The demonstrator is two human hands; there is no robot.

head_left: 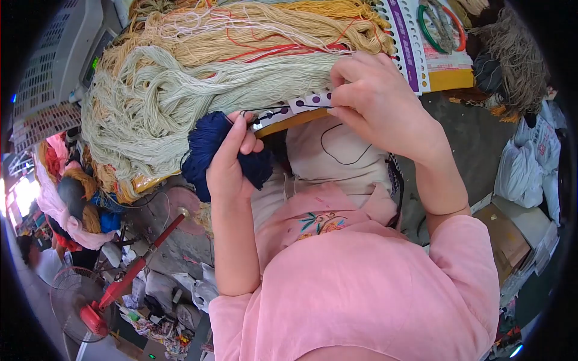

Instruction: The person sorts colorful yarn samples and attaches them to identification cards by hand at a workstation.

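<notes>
My left hand (232,157) is closed around a bunched skein of navy blue thread (201,147), its thumb and forefinger pinched at the top. From those fingertips a dark thread (314,106) runs nearly level to my right hand (382,102), whose thumb and fingers are pinched together on it. A loose dark loop (323,144) hangs over my lap below. Just beyond both hands lie long pale green skeins (150,102) on the table. A white strip with dark purple dots (313,101) shows at the table edge, behind the taut thread.
Beige skeins (271,27) and red strands lie further back. At the upper right are a perforated white and purple card (409,42) and a tool with green and orange handles (428,37). Left stand a grey machine (60,66) and red fan (93,319); right, plastic bags (521,171).
</notes>
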